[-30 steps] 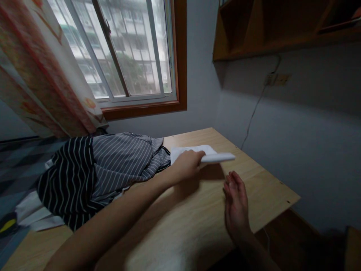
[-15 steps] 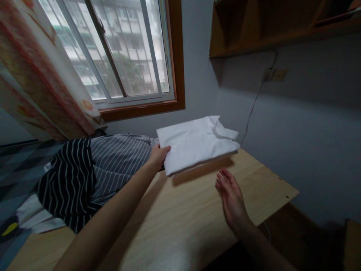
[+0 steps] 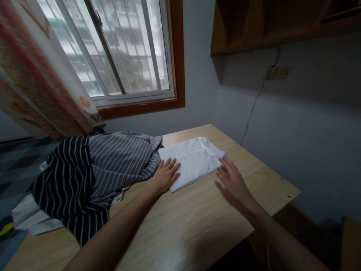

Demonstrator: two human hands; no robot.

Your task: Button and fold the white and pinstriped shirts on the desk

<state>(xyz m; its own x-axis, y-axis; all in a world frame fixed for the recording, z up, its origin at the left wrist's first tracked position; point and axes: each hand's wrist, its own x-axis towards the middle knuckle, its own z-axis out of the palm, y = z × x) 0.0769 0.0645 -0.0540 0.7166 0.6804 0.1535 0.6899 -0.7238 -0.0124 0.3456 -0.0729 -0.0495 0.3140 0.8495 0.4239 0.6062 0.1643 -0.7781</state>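
Observation:
A folded white shirt (image 3: 194, 160) lies flat on the wooden table (image 3: 197, 222), collar toward the far right. My left hand (image 3: 165, 175) rests on the shirt's left edge, fingers stretched out flat. My right hand (image 3: 232, 180) is at the shirt's right corner, fingers spread and slightly smeared by motion, holding nothing.
A heap of striped clothes (image 3: 93, 173), grey and black-and-white, lies on the table's left side over some white cloth (image 3: 31, 220). A window (image 3: 118, 56) with a patterned curtain (image 3: 36, 75) is behind. A wooden shelf (image 3: 282, 26) hangs above the wall at right.
The white shirt, held up in the air by my left hand half a second ago, now lies flat on the table. Both hands have come down onto its edges.

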